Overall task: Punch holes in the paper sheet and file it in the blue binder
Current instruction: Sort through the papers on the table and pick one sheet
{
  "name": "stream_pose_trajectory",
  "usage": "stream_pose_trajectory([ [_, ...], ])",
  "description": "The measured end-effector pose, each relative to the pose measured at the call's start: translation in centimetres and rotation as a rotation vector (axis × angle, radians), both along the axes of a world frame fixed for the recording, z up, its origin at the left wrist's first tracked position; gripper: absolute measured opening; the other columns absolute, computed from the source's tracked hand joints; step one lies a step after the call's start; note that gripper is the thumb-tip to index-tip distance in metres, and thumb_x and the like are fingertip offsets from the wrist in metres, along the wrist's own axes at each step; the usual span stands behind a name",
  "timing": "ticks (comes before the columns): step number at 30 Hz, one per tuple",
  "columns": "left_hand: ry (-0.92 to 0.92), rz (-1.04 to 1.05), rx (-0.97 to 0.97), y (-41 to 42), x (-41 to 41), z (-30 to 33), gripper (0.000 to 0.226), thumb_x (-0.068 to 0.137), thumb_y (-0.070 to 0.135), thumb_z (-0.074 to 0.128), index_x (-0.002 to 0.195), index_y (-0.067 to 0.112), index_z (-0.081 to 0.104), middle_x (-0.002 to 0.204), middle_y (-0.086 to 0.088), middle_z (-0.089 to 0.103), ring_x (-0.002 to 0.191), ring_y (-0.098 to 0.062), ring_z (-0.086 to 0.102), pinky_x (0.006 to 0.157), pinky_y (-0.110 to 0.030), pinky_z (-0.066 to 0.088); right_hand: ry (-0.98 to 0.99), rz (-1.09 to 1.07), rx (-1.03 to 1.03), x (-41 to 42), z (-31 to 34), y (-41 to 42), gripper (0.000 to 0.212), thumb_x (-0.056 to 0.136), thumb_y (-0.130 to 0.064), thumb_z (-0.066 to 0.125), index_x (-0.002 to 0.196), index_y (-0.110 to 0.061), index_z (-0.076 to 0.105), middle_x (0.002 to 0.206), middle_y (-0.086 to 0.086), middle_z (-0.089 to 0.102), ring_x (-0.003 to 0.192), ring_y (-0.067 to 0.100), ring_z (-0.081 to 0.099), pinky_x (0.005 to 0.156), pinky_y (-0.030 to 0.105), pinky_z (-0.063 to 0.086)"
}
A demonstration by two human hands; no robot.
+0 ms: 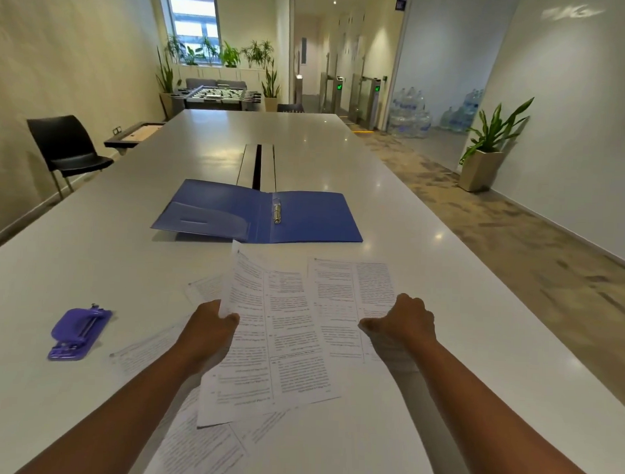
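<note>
A long, glossy white tabletop (pixel 428 241) carries an open blue binder (pixel 258 213), its thin plastic covers lying flat with a clear pocket on the left cover and a small metal ring clip (pixel 276 213) beside the spine. Nearer the person, several printed sheets (pixel 197 442) lie scattered and overlapping, thin white paper dense with small text in columns. A purple hole punch (pixel 78 333), squat with a rounded lever, sits on the tabletop well to the left of the papers.

The left hand (pixel 208 334) grips the left edge of the sheet (pixel 283 335), fingers curled under and thumb on top, so that the edge lifts and bends off the tabletop. This sheet lies just in front of the binder, over the other papers. The right hand (pixel 405 323) is curled, knuckles up, on another page (pixel 355 291) to the right; whether it pinches that page or only presses on it, I cannot tell.
</note>
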State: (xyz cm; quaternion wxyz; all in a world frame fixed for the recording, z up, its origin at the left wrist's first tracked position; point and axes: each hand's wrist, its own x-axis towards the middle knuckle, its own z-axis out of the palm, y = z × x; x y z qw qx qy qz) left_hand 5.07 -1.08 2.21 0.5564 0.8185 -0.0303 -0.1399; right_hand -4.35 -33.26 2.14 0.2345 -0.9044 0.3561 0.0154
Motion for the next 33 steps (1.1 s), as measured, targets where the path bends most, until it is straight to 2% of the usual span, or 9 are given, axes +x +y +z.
stream_pose_trajectory([
  [2,0.06,0.005,-0.056,0.2,0.2,-0.4,0.026,0.102,0.006,0.056,0.091,0.028,0.064,0.096,0.002,0.071,0.082,-0.014,0.068,0.064,-0.025,0.052,0.039,-0.022,-0.023,-0.3,0.7,0.7,0.097,0.052,-0.075,0.077,0.125,-0.016,0.051,0.128,0.009,0.055,0.123,0.032,0.052,0.093,0.042,0.048],
  [4,0.144,0.018,-0.148,0.6,0.9,-1.4,0.022,0.102,0.002,0.056,0.107,0.019,0.069,0.109,-0.006,0.073,0.093,-0.022,0.071,0.08,-0.033,0.056,0.075,-0.06,-0.063,-0.6,1.0,0.9,0.093,0.061,-0.072,0.08,0.128,-0.016,0.048,0.131,0.009,0.05,0.127,0.032,0.047,0.098,0.043,0.045],
  [7,0.226,0.019,-0.234,1.1,1.7,-2.2,0.028,0.102,-0.003,0.054,0.125,0.008,0.063,0.113,-0.008,0.072,0.1,-0.026,0.071,0.087,-0.037,0.055,0.096,-0.071,-0.065,-0.4,1.2,0.5,0.092,0.063,-0.069,0.083,0.129,-0.016,0.047,0.132,0.01,0.048,0.128,0.032,0.045,0.098,0.043,0.043],
  [11,0.226,0.009,-0.252,1.3,2.1,-2.8,0.027,0.101,0.0,0.056,0.123,0.013,0.065,0.114,-0.006,0.074,0.104,-0.027,0.072,0.094,-0.041,0.055,0.132,-0.022,-0.032,0.2,1.3,-0.8,0.098,0.058,-0.066,0.087,0.13,-0.013,0.047,0.133,0.011,0.051,0.126,0.033,0.049,0.093,0.04,0.043],
  [16,0.216,0.014,-0.243,1.5,2.5,-3.5,0.025,0.101,0.005,0.059,0.121,0.017,0.068,0.112,-0.002,0.076,0.104,-0.027,0.073,0.096,-0.045,0.055,0.113,-0.003,0.017,0.1,1.9,-1.5,0.07,0.06,-0.05,0.095,0.101,-0.015,0.05,0.119,0.007,0.067,0.099,0.024,0.06,0.088,0.035,0.052],
  [19,0.211,0.017,-0.24,1.5,2.5,-3.7,0.023,0.101,0.006,0.059,0.116,0.021,0.069,0.112,-0.001,0.077,0.104,-0.027,0.074,0.096,-0.045,0.055,0.095,0.001,0.063,0.2,1.9,-1.7,0.067,0.06,-0.043,0.097,0.1,-0.014,0.052,0.118,0.008,0.07,0.093,0.023,0.059,0.086,0.034,0.054],
  [26,0.195,-0.008,-0.205,1.8,2.4,-3.6,0.026,0.102,0.012,0.06,0.125,0.02,0.067,0.114,-0.001,0.077,0.103,-0.028,0.075,0.095,-0.051,0.056,0.125,-0.034,0.068,0.1,0.9,-2.1,0.105,0.039,-0.065,0.089,0.124,-0.017,0.052,0.124,0.008,0.059,0.115,0.032,0.059,0.094,0.042,0.054],
  [30,0.2,-0.012,-0.211,1.9,2.5,-3.8,0.025,0.101,0.012,0.06,0.122,0.022,0.069,0.115,-0.002,0.077,0.104,-0.029,0.075,0.098,-0.053,0.055,-0.037,-0.028,0.175,-0.3,1.0,-2.2,0.08,0.047,-0.042,0.093,0.11,-0.02,0.049,0.103,0.001,0.063,0.102,0.028,0.064,0.089,0.049,0.057],
  [33,0.199,-0.014,-0.222,2.0,2.7,-4.1,0.024,0.1,0.012,0.061,0.117,0.026,0.07,0.118,-0.002,0.076,0.105,-0.029,0.074,0.098,-0.054,0.054,-0.207,-0.074,0.346,-0.6,1.2,-2.3,0.055,0.072,-0.017,0.09,0.112,-0.011,0.054,0.1,0.002,0.064,0.094,0.023,0.064,0.077,0.038,0.055],
])
